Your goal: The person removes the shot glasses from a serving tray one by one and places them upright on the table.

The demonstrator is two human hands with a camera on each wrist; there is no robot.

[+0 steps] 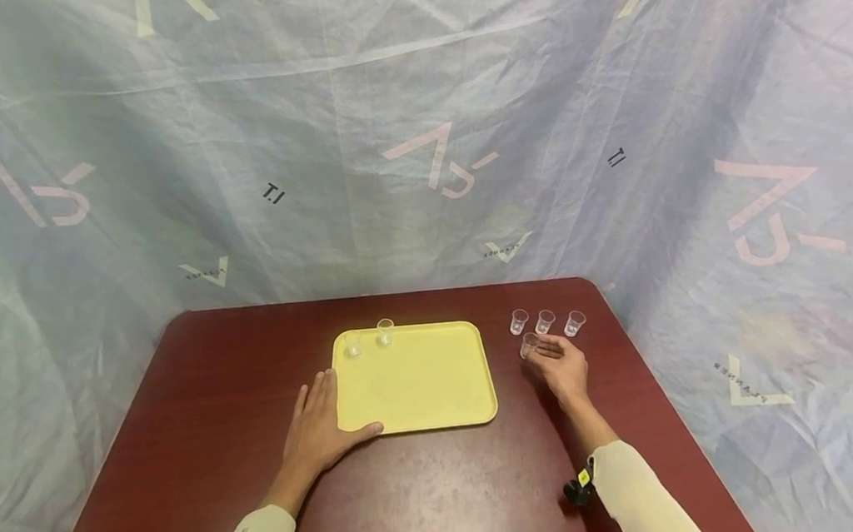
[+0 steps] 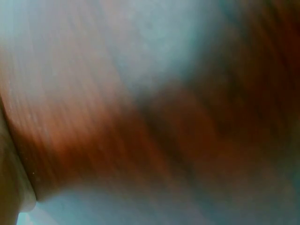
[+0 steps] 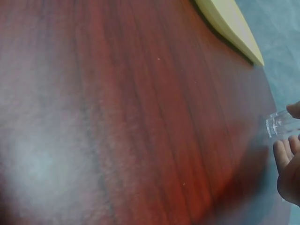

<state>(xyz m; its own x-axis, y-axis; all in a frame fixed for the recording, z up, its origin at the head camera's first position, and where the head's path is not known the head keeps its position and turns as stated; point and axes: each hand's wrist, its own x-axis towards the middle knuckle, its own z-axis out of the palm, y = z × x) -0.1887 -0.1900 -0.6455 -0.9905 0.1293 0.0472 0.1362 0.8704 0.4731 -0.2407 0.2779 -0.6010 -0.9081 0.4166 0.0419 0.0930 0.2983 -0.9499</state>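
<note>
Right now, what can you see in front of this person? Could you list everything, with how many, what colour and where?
Table: one, dark red-brown wood, across the foreground.
Tray: one, pale yellow, lying at the table's middle.
Cups on the tray: two, clear, at its far left corner.
Cups on the table: three, clear, in a row right of the tray.
Held cup: one, clear, in front of that row.
Backdrop sheet: one, pale blue-grey with pink logos, behind the table.
Left hand: flat on the table, thumb at the tray's near edge.
Right hand: fingers round the held cup.
</note>
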